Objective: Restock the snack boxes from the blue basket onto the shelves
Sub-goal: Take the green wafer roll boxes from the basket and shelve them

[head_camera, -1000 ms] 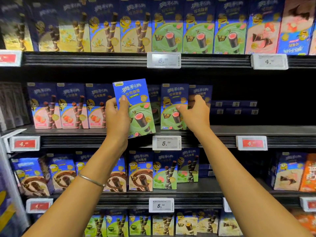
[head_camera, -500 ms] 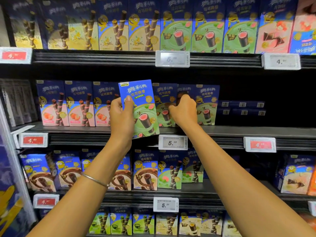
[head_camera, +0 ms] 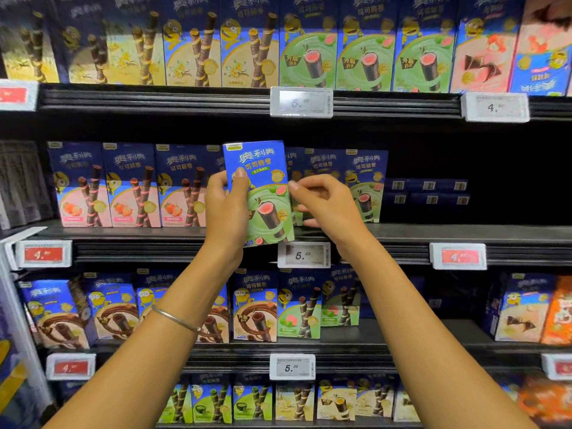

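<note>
upright, blue-green snack box (head_camera: 258, 193) in left hand (head_camera: 226, 209) grip, right hand (head_camera: 325, 205) loosely open

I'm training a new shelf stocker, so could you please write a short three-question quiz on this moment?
1. True or false: the left hand holds the green-and-blue snack box.
2. The right hand is: A) at the box's right edge; B) on a price tag; C) out of view.
3. Which fruit is pictured on the boxes left of the held one?

Key: 1 true; 2 A; 3 strawberry boxes.
</note>
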{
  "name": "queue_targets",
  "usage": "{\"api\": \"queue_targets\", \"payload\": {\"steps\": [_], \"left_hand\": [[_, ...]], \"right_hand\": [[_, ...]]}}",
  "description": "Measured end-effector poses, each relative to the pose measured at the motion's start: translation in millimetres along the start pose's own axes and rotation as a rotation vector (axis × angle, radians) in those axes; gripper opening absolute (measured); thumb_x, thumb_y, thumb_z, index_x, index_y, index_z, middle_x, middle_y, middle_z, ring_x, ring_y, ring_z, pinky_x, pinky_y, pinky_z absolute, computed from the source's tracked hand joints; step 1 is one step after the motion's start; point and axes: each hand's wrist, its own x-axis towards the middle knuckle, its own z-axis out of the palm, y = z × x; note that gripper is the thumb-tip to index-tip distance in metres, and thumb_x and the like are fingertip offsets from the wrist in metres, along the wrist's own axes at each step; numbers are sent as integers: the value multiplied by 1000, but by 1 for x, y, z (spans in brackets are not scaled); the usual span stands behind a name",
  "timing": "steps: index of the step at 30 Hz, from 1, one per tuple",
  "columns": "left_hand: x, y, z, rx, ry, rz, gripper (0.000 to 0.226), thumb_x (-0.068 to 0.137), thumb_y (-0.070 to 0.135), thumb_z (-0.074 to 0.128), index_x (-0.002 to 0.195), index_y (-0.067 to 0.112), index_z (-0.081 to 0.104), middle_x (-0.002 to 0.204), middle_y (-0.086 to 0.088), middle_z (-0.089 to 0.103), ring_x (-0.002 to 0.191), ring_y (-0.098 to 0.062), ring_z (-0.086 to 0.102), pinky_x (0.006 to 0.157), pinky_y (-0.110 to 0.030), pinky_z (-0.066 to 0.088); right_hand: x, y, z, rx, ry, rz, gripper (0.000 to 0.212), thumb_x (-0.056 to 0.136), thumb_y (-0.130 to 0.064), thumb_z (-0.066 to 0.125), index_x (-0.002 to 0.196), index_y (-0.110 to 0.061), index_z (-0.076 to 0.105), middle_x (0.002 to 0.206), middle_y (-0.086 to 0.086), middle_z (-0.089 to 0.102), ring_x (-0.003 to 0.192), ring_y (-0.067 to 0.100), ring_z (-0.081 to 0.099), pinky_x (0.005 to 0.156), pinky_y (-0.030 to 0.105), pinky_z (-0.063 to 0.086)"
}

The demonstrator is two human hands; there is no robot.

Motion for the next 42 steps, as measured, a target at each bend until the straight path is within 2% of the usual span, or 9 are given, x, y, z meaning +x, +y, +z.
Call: {"api": "queue_targets", "payload": {"steps": [7,10,13,17,20,23,28,34,42], "left_hand": [[-5,4,44,188,-237,93,23,113,34,48,121,15,59,109,7,71,90,3,72,78,-25,57],[5,5,40,647,-281,406,35,108,34,55,137,15,56,125,-2,65,117,-20,63,96,-45,53],[15,5,33,1238,-222,794,71,87,40,75,149,17,48,137,-11,54,127,-35,50,98,-50,43],[27,7,39,1598,-255,824,97,76,57,84,152,17,38,148,-17,44,133,-40,42,110,-54,35],[39,6,42,1668,-287,783,119,75,61,85,166,21,21,165,-15,29,148,-40,33,122,-58,25],[50,4,44,1715,-266,780,129,73,59,88,169,21,12,169,-13,25,155,-39,26,130,-59,13],[56,1,42,1744,-256,757,126,73,58,88,169,22,14,168,-15,27,155,-40,26,130,-60,9],[59,3,41,1773,-258,755,123,75,57,86,169,23,15,166,-16,30,152,-42,32,128,-62,9],[58,2,40,1757,-252,777,120,76,58,86,169,23,17,165,-15,33,151,-41,32,129,-62,5]], "right_hand": [[-8,-6,-32,-15,18,-27,24,94,-21,72,116,-15,64,104,-1,76,92,10,74,71,25,58],[-6,6,-61,-5,134,30,22,96,-20,70,116,-17,64,106,-1,75,98,14,73,81,35,59],[-2,20,-76,3,239,89,30,97,-21,69,124,-14,59,110,4,74,102,19,72,84,43,60],[9,31,-78,-109,324,53,31,93,-23,73,115,-19,50,104,2,72,98,16,71,75,36,59],[16,36,-73,-254,336,24,29,91,-25,74,109,-21,51,94,-9,67,96,13,68,71,29,55],[22,37,-70,-348,363,20,29,91,-28,74,110,-18,54,103,-3,64,100,19,65,75,31,55],[29,34,-62,-533,372,40,41,91,-35,72,119,-9,57,121,13,60,108,31,61,90,50,55],[33,35,-50,-599,392,34,37,92,-36,71,114,-9,58,120,11,58,104,31,59,85,46,53],[40,38,-42,-662,405,30,35,92,-33,72,99,-18,41,100,-1,45,90,19,46,70,37,41]]}}
